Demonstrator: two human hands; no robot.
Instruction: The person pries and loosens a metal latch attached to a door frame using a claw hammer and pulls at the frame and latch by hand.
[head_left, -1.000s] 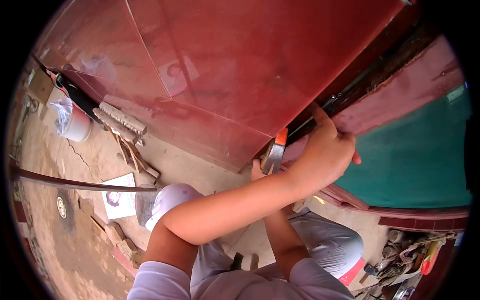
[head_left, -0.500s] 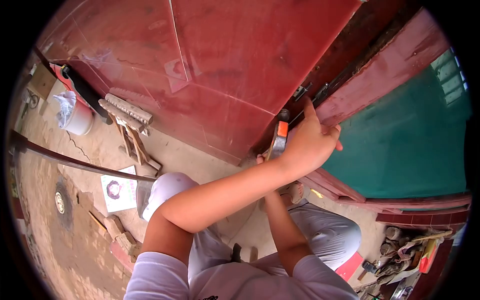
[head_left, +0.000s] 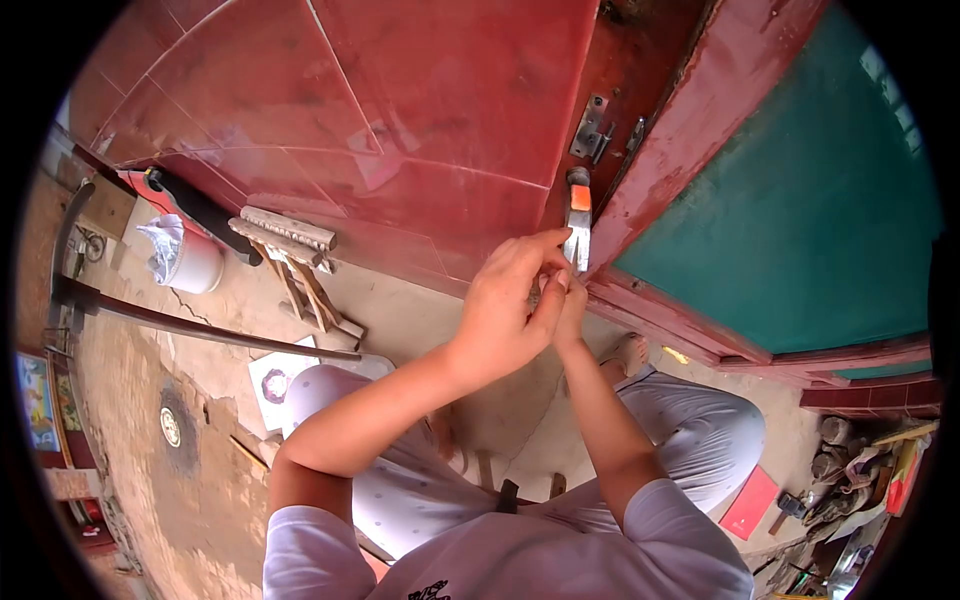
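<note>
My left hand [head_left: 510, 305] is beside the claw of a hammer [head_left: 579, 225], its index fingertip near the metal and its thumb and fingers drawn together; anything between them is too small to tell. Just right of it, partly covered, my right hand [head_left: 571, 310] is closed at the lower end of the hammer head; the handle is hidden. The hammer has an orange band and its striking face points up the frame. Above it, a metal hinge [head_left: 590, 128] is on the dark red door frame [head_left: 625, 70], beside a pink-red door [head_left: 690, 130] with a green panel [head_left: 780, 230].
Red tiles [head_left: 450, 110] cover the wall ahead. At left are a white bucket [head_left: 195, 268], a wooden sawhorse-like stand [head_left: 310, 290], a curved dark bar [head_left: 210, 327] and a picture sheet [head_left: 272, 385]. A red booklet [head_left: 750, 503] and piled tools [head_left: 830, 475] are at lower right.
My left hand has drawn back from the gap by the hinge and come to my right hand at the hammer. The view has shifted, showing the hinge more fully.
</note>
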